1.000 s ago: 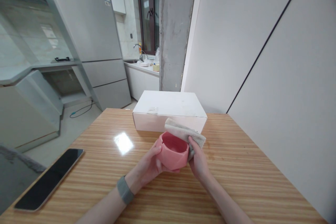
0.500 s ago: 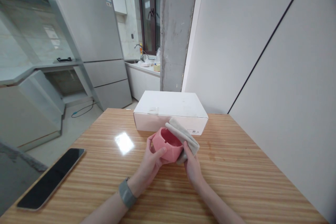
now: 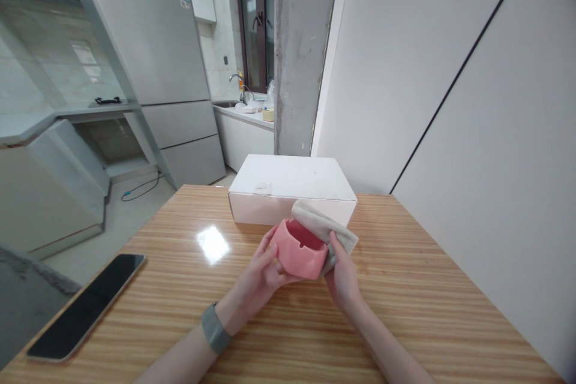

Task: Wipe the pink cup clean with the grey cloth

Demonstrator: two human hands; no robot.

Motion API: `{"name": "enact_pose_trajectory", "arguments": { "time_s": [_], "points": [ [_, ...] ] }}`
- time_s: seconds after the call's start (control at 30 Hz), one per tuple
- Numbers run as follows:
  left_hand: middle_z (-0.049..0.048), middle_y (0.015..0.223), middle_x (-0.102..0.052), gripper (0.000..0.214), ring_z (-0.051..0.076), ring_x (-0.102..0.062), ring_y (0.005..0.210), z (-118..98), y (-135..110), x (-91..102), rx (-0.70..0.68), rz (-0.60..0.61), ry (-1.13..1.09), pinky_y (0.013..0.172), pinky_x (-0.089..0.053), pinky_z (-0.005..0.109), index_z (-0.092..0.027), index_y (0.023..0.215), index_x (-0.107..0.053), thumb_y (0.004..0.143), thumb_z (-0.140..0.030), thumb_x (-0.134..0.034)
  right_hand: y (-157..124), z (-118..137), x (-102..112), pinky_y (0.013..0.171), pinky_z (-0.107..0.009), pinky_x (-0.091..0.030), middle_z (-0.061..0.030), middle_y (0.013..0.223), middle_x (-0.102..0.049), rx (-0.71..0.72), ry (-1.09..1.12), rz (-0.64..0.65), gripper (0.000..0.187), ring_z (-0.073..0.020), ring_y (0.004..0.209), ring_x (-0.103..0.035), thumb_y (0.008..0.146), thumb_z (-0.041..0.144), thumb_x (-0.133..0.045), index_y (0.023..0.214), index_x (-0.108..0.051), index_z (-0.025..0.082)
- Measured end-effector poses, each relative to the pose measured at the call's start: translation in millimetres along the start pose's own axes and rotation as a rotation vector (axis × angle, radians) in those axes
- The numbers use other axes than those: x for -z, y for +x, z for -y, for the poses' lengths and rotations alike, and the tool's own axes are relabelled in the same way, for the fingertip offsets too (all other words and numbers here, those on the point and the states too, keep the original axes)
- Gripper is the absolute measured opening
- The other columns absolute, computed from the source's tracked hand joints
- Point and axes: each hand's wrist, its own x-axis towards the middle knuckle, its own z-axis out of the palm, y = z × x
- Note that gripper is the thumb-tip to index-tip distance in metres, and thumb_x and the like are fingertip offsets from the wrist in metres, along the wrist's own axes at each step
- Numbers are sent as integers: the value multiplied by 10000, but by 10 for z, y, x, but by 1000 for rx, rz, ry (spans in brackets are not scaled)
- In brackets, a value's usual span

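Head view shows the pink notched bowl [image 3: 300, 261] on the near side of the white box [image 3: 288, 177], rim sloping down toward the right, seemingly held above the wooden table [image 3: 432, 294]. The left hand [image 3: 257, 278] grasps the bowl around its left side and underneath; the right hand [image 3: 343, 276] grips a folded grey cloth [image 3: 320, 223] against the bowl's right side. One risk, in my judgement, is a slip: the faceted wall looks smooth, so a hard push from the cloth against that one-sided hold could twist the bowl loose and drop it onto the table in front of the box. A wide sweep might also knock the box's front face. Hidden are the bowl's underside and part of its interior; the cloth covers some of the rim, and whether it reaches inside is unclear.
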Motion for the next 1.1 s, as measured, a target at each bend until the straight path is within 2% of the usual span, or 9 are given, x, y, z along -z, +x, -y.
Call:
{"name": "enact_pose_trajectory", "arguments": {
  "time_s": [0.1, 0.27, 0.37, 0.47, 0.6, 0.7, 0.83, 0.97, 1.1],
  "points": [
    [117, 1430, -513, 646, 320, -559, 1212, 35, -8, 34, 20, 48, 25, 909, -537, 451, -308, 1442, -402, 858, -311, -676, -25, 110, -36, 993, -430, -527, -15, 1092, -766, -108, 65, -1, 377, -284, 1177, -637, 773, 560, -661, 974, -740, 250],
    [131, 1380, -551, 668, 332, -570, 1193, 65, 19, 123, 51, 87, 32, 868, -546, 445, -274, 1397, -449, 798, -322, -738, -55, 126, -70, 975, -449, -534, -22, 1085, -768, -158, 128, 0, 375, -295, 1173, -637, 751, 531, -692, 992, -736, 247],
    [126, 1277, -604, 560, 281, -619, 1088, 60, 45, 148, -13, 13, 61, 824, -551, 371, -223, 1292, -526, 783, -290, -751, -53, 89, -72, 967, -454, -539, -38, 1099, -763, -172, 119, 45, 401, -295, 1171, -637, 758, 557, -684, 1005, -735, 245],
    [104, 1209, -616, 522, 230, -631, 1006, 55, 61, 128, -88, -63, 102, 777, -561, 336, -220, 1244, -517, 778, -239, -753, -53, 48, -70, 990, -416, -529, -21, 1138, -748, -153, 103, 58, 404, -260, 1189, -628, 757, 580, -686, 1016, -726, 273],
    [86, 1191, -599, 606, 219, -616, 1005, 60, 60, 79, -188, -167, 163, 775, -568, 349, -244, 1248, -466, 735, -198, -785, -75, -32, -68, 1042, -387, -491, 9, 1143, -744, -137, 81, -13, 449, -238, 1244, -589, 693, 573, -750, 1044, -712, 295],
    [95, 1231, -580, 714, 239, -604, 1043, 66, 56, 76, -210, -227, 207, 792, -565, 370, -268, 1300, -428, 701, -206, -812, -106, -80, -74, 1075, -385, -461, 15, 1155, -739, -169, 95, -29, 484, -235, 1283, -555, 669, 571, -769, 1062, -706, 295],
    [125, 1344, -550, 813, 297, -560, 1177, 70, 69, 147, -146, -139, 226, 876, -530, 400, -295, 1388, -381, 705, -297, -821, -153, -60, -111, 1089, -342, -442, 16, 1147, -743, -207, 127, 10, 460, -212, 1265, -571, 690, 568, -761, 1046, -709, 281],
    [119, 1414, -519, 784, 317, -484, 1291, 45, 109, 222, -99, -48, 198, 982, -467, 417, -289, 1403, -412, 726, -390, -793, -169, 20, -153, 1013, -347, -511, -5, 1061, -773, -271, 189, 14, 400, -233, 1175, -638, 704, 538, -762, 973, -725, 245],
    [128, 1339, -586, 640, 311, -519, 1258, -16, 148, 243, -75, -108, 288, 1013, -449, 429, -219, 1316, -527, 732, -291, -779, -153, 73, -161, 861, -342, -586, -36, 977, -793, -400, 294, -3, 312, -236, 985, -719, 769, 458, -722, 947, -730, 202]
  ]
}}
